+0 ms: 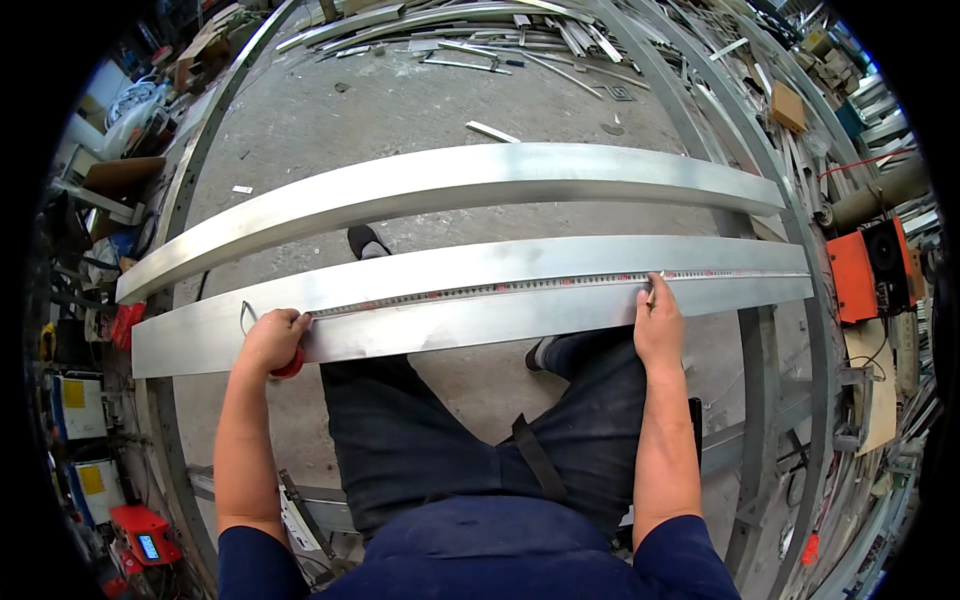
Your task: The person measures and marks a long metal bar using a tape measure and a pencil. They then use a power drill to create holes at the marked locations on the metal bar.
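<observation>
A tape measure [480, 291] lies lengthwise along the upper face of the nearer silvery metal bar [430, 337], its blade running from the left hand [270, 338] past the right hand [658, 325] toward the bar's right end. Laid flat like this, the blade likely stays straight and its marks face the wearer. A second metal bar [480, 180] lies beyond, apart from the first; both span the steel frame [762, 390], which seems to carry them at a height convenient for standing work.

The left grip is curled around the tape's red case at the bar's near edge, thumb and fingers pinching by the blade, probably to steady it. The right grip rests on the blade with thumb and forefinger close together; whether they pinch something slim I cannot tell. Both forearms reach forward from the lower edge, spread well apart, either side of the legs.
</observation>
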The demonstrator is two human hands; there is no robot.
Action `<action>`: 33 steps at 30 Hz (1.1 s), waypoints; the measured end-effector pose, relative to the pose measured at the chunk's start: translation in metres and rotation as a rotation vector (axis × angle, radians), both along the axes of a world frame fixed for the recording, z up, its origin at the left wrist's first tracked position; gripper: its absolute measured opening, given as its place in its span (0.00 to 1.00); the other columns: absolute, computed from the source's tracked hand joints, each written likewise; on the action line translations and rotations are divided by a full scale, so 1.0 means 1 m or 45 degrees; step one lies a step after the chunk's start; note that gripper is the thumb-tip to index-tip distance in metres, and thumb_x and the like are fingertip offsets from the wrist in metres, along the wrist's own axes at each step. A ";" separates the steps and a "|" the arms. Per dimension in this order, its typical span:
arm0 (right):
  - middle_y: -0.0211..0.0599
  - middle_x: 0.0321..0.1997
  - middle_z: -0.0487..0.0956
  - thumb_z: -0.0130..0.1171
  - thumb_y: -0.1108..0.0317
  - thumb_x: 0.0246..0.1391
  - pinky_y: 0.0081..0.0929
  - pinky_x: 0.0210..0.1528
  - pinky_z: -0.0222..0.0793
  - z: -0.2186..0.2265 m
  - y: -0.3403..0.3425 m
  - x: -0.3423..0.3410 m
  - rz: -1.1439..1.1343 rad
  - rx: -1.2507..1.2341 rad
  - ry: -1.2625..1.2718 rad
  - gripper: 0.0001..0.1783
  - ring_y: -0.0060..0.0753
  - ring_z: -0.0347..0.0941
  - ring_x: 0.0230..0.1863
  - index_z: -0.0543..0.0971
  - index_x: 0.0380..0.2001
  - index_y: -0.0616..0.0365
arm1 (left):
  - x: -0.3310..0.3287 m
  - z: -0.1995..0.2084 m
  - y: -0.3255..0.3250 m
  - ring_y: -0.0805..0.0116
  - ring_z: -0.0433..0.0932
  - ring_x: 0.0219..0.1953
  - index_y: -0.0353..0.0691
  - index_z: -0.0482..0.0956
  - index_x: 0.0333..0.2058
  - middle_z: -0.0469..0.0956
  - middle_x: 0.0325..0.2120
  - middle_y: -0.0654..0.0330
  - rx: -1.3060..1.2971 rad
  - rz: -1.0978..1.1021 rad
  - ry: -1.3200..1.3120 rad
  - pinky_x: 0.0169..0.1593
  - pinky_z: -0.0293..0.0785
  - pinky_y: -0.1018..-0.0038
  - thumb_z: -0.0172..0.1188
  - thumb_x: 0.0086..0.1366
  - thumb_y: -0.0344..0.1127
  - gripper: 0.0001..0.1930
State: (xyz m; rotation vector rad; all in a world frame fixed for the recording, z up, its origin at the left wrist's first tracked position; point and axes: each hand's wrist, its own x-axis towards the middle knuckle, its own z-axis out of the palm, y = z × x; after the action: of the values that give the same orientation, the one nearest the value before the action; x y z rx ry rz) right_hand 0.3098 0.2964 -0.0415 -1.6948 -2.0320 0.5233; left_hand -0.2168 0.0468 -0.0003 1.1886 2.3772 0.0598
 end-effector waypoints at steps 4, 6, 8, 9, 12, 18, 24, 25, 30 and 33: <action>0.54 0.59 0.79 0.55 0.65 0.68 0.48 0.63 0.70 -0.016 0.003 0.007 0.020 0.178 -0.047 0.21 0.60 0.73 0.62 0.75 0.61 0.62 | -0.009 -0.007 -0.003 0.38 0.82 0.45 0.35 0.86 0.38 0.84 0.38 0.39 -0.043 -0.060 0.115 0.52 0.76 0.51 0.55 0.72 0.50 0.22; 0.54 0.60 0.79 0.55 0.64 0.68 0.48 0.64 0.70 -0.008 0.011 0.003 0.072 0.171 -0.010 0.22 0.60 0.73 0.62 0.75 0.61 0.62 | -0.014 0.000 0.003 0.38 0.82 0.46 0.35 0.86 0.39 0.84 0.38 0.39 -0.001 -0.047 0.120 0.52 0.76 0.51 0.55 0.72 0.50 0.22; 0.53 0.59 0.79 0.54 0.64 0.68 0.48 0.62 0.70 -0.016 0.006 0.013 0.072 0.207 -0.010 0.21 0.60 0.74 0.60 0.75 0.61 0.62 | 0.002 0.008 0.004 0.38 0.81 0.46 0.35 0.86 0.39 0.84 0.38 0.38 -0.081 -0.026 0.112 0.52 0.76 0.51 0.55 0.72 0.50 0.21; 0.53 0.58 0.79 0.53 0.64 0.69 0.48 0.61 0.71 -0.024 0.008 0.011 0.083 0.251 -0.016 0.21 0.61 0.74 0.60 0.75 0.61 0.62 | -0.009 -0.001 -0.003 0.38 0.82 0.45 0.35 0.86 0.39 0.84 0.37 0.39 -0.048 -0.041 0.098 0.51 0.76 0.51 0.55 0.73 0.49 0.21; 0.54 0.59 0.79 0.53 0.65 0.69 0.47 0.61 0.71 -0.014 0.002 0.010 0.059 0.194 0.006 0.21 0.61 0.74 0.59 0.74 0.62 0.61 | -0.002 -0.003 0.004 0.38 0.82 0.42 0.33 0.85 0.39 0.84 0.35 0.39 -0.066 -0.068 0.042 0.49 0.76 0.53 0.55 0.74 0.48 0.21; 0.54 0.60 0.78 0.54 0.67 0.68 0.46 0.61 0.71 -0.014 -0.001 0.010 0.044 0.181 -0.008 0.21 0.60 0.74 0.60 0.75 0.61 0.61 | 0.002 0.004 0.004 0.38 0.83 0.41 0.33 0.86 0.39 0.84 0.35 0.38 -0.056 -0.027 0.065 0.49 0.77 0.53 0.55 0.74 0.49 0.22; 0.54 0.61 0.78 0.55 0.68 0.67 0.46 0.64 0.70 -0.002 0.003 0.001 0.048 0.105 0.033 0.20 0.60 0.73 0.62 0.75 0.60 0.61 | 0.006 0.016 0.009 0.40 0.83 0.43 0.34 0.87 0.40 0.85 0.38 0.41 -0.071 0.001 0.019 0.50 0.76 0.53 0.55 0.73 0.48 0.21; 0.54 0.61 0.78 0.55 0.67 0.67 0.46 0.64 0.70 -0.005 0.003 0.003 0.052 0.145 0.017 0.20 0.61 0.73 0.62 0.75 0.60 0.61 | 0.005 0.016 0.011 0.40 0.83 0.43 0.34 0.87 0.40 0.85 0.38 0.41 -0.070 0.004 0.033 0.50 0.76 0.53 0.55 0.73 0.49 0.21; 0.53 0.60 0.79 0.55 0.66 0.69 0.41 0.65 0.69 -0.008 0.003 0.006 0.004 0.157 0.131 0.21 0.56 0.74 0.63 0.75 0.61 0.61 | 0.004 0.013 0.010 0.41 0.83 0.42 0.33 0.87 0.40 0.85 0.36 0.41 -0.078 0.061 0.006 0.50 0.77 0.55 0.56 0.73 0.48 0.21; 0.51 0.58 0.81 0.55 0.65 0.71 0.38 0.63 0.70 -0.017 0.017 0.008 -0.165 0.275 0.623 0.20 0.52 0.77 0.61 0.76 0.61 0.61 | 0.000 0.010 0.011 0.41 0.84 0.41 0.32 0.86 0.40 0.85 0.35 0.40 -0.061 0.053 -0.004 0.49 0.77 0.55 0.56 0.73 0.48 0.22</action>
State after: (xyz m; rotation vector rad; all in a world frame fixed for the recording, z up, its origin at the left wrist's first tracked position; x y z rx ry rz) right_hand 0.3181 0.3136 -0.0580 -1.3933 -1.5581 0.5832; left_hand -0.2164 0.0577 0.0095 1.1158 2.3872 0.0182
